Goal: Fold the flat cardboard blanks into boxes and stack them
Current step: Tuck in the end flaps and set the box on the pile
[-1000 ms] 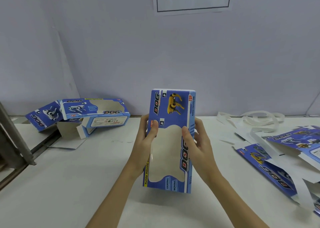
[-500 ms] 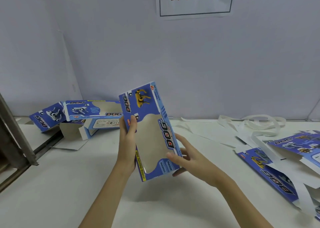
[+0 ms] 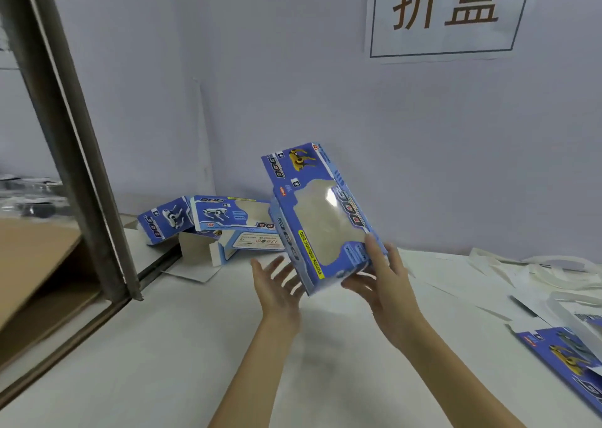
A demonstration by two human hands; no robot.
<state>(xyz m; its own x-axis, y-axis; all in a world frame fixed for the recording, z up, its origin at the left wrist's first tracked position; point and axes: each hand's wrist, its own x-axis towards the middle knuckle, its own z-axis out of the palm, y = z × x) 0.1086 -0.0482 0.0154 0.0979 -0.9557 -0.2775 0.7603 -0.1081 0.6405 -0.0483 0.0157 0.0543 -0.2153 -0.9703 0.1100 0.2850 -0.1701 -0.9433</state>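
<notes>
Above the white tabletop (image 3: 163, 346), between my two hands, I see one folded blue cardboard box with a clear window (image 3: 321, 219), tilted, its top end leaning away toward the pale wall (image 3: 423, 134). My right hand (image 3: 386, 292) grips its lower corner, thumb on the window face and fingers underneath, where they are partly hidden by the box. My left hand (image 3: 277, 286) is spread, fingers straight, palm up just beside the box's lower left edge; motion blur stops me telling whether it touches the cardboard.

Against the wall to the left lie two more blue boxes (image 3: 208, 219), one leaning on the other, with white flaps hanging loose; the held box covers their right end. At the right edge a flat blue printed cardboard blank (image 3: 566, 359) is cut off by the frame, so I cannot count how many lie there. Loose white paper strips (image 3: 534, 274) lie behind it in a tangle, too jumbled to count. One white paper sign with brown characters (image 3: 446, 10) hangs on the wall, its top cut off. A grey metal post (image 3: 75, 128) slants at the left, with blurred shelving behind it.
</notes>
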